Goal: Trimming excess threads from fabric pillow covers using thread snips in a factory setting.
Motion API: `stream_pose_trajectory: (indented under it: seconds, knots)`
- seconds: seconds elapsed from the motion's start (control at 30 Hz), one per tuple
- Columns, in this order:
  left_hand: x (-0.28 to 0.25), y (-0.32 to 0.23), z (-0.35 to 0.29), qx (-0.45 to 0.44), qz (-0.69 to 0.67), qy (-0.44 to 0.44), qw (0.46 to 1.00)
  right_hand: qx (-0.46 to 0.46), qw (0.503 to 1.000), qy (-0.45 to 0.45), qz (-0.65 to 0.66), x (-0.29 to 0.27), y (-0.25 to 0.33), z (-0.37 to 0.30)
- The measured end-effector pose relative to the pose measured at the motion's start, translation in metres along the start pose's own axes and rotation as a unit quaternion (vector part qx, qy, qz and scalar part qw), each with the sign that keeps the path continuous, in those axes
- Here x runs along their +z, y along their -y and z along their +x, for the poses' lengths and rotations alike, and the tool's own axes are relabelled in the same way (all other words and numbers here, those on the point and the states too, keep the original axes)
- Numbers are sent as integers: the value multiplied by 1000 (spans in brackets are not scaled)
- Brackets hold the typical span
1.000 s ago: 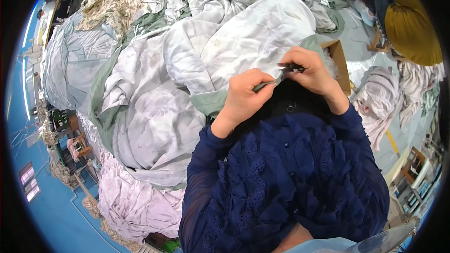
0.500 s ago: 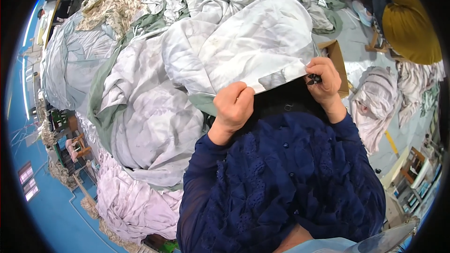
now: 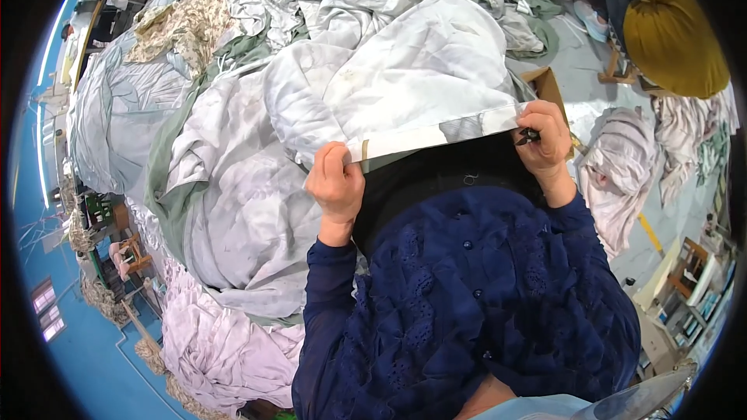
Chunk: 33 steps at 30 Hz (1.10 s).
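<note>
A large white printed cloth (image 3: 424, 50) spreads over my lap, its near hem pulled straight between my hands. My left hand (image 3: 336, 187) is closed on the hem's left end, beside a short tan mark. At the right end, my right hand (image 3: 543, 140) pinches the same hem. Small black thread snips (image 3: 529, 136) stick out from the fingers of that hand; their handles are hidden in the palm. Between the hands, a grey printed patch (image 3: 461, 129) shows on the hem strip. Below the hem lies black fabric (image 3: 443, 175) across my lap.
Heaped pale cloth (image 3: 249, 210) with green edging lies to the left, above a lilac bundle (image 3: 226, 346). An open cardboard box (image 3: 551, 93) stands beyond my right hand. Farther right are a mustard-covered stool (image 3: 677, 35) and a pale cloth bundle (image 3: 622, 152) on the floor.
My left hand has moved left and slightly down along the hem, so a longer stretch is held taut. My right hand has shifted only slightly and keeps its grip.
</note>
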<state>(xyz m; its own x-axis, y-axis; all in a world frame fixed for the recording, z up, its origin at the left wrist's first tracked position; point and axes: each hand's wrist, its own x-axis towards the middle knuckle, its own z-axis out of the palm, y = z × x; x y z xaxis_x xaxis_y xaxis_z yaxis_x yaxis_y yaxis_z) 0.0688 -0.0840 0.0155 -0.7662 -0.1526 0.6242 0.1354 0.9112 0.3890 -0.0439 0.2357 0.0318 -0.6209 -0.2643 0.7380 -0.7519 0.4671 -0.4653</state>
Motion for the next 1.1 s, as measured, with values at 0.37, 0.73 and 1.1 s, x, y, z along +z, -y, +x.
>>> stream_pose_trajectory:
  seconds: [0.37,0.73,1.1]
  knots:
    - [-8,18,0,-59,53,-22,997,38,995,-63,-65,-31,-28,2]
    - [4,3,-8,37,-43,-30,998,192,969,69,-136,-26,-71,-5]
    - [-8,-21,-6,55,-62,-59,995,77,941,301,134,82,44,21]
